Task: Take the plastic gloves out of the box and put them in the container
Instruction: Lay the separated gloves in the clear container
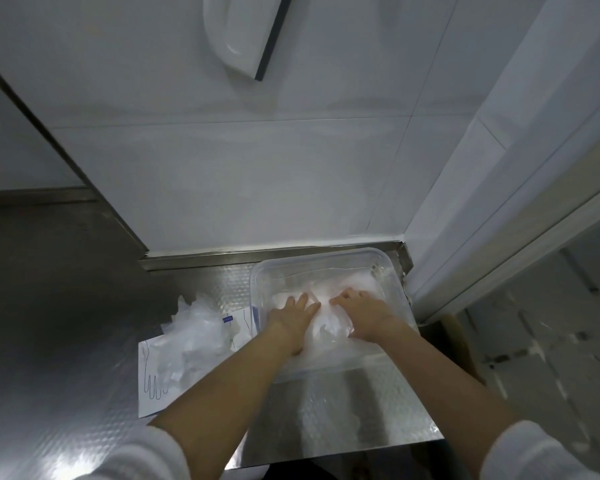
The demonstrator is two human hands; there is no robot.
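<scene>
A clear plastic container (326,261) stands on the steel counter against the back wall. A pile of thin plastic gloves (329,323) lies inside it. My left hand (293,313) and my right hand (362,315) both reach into the container and press flat on the pile with fingers spread. To the left lies the white glove box (149,375), flattened, with a hand outline printed on it. A loose heap of plastic gloves (201,327) rests on top of the box.
The embossed steel counter (343,403) ends at a front edge near the bottom of view. A white tiled wall (257,168) rises behind the container, a white door frame (499,188) stands to the right, and a white wall-mounted fixture (236,32) hangs above.
</scene>
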